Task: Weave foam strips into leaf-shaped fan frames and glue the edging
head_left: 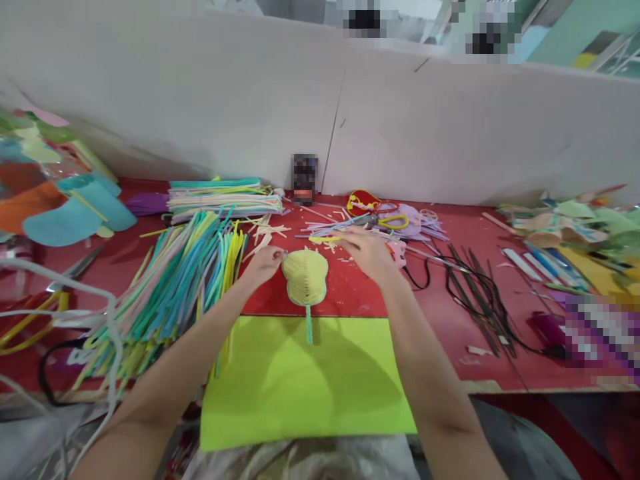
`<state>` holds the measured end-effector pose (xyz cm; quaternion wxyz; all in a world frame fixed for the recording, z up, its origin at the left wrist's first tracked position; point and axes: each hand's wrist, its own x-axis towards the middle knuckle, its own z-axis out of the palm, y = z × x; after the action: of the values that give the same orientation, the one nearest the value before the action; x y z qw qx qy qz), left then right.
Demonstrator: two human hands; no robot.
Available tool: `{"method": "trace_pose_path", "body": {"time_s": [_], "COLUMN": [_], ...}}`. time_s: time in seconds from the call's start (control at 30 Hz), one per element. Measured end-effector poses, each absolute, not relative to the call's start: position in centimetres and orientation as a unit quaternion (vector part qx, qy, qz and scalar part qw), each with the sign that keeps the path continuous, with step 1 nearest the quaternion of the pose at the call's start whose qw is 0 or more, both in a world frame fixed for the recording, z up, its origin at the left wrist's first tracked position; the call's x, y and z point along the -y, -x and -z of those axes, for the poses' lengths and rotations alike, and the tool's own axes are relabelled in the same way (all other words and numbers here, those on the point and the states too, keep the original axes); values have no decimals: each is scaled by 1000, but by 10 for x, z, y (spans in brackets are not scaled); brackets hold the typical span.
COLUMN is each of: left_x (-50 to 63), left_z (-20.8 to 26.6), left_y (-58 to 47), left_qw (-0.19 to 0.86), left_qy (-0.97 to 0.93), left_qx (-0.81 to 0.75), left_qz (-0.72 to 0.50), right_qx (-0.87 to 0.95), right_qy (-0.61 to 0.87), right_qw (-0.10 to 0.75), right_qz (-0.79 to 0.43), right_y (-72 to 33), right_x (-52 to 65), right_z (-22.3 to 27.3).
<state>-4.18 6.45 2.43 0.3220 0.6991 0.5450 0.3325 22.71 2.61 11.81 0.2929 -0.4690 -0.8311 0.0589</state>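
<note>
here, a small woven yellow fan with a teal rim and a teal handle (305, 277) lies flat on the red tabletop (440, 333), its handle reaching down onto a lime-green foam sheet (305, 387) at the near edge. the left hand (264, 261) rests at the fan's left rim, fingers curled and touching it; whether it actually pinches the rim i cannot tell. the right hand (367, 252) lies palm down just right of the fan's top, fingers spread toward a thin yellow strip (325, 239) among pale offcuts, grasping nothing that shows. to the left spreads a heap of long foam strips in teal, yellow and pink (170, 293), with a neater stack (223, 197) behind it. black cords (475, 293) lie to the right.
</note>
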Motion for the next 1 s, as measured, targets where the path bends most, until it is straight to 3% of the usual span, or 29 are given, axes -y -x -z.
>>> {"method": "trace_pose_path", "body": {"time_s": [0.1,0.23,0.37,0.53,0.77,1.0], "left_x": [-75,-79,-73,-61,-60,-57], "left_z": [-9,-1,-7,-15,-12,-18], "left_y": [37,35,32,24,15,13], "left_qw": [287,296,446,630,589,528], "left_qy": [-745,-734,-638,-492,-548,-577], "left_qx": [-545,-537,-509,-469,-445,-481], "left_qz": [-256,-292,-367,-376,-392,-395], "right_qx": [842,838,841,822,819,826], "right_qy": [489,511,502,511,506,464], "right_qw": [224,192,202,247,262,319], "right_qz": [-42,-15,31,56,65,-25], "right_y": [-214,-203,-206,-209,-199,-196], "right_x": [-40,-47,-50,-55,-55,-51], "right_z": [-79,-32,-21,-22,-18,-28]}}
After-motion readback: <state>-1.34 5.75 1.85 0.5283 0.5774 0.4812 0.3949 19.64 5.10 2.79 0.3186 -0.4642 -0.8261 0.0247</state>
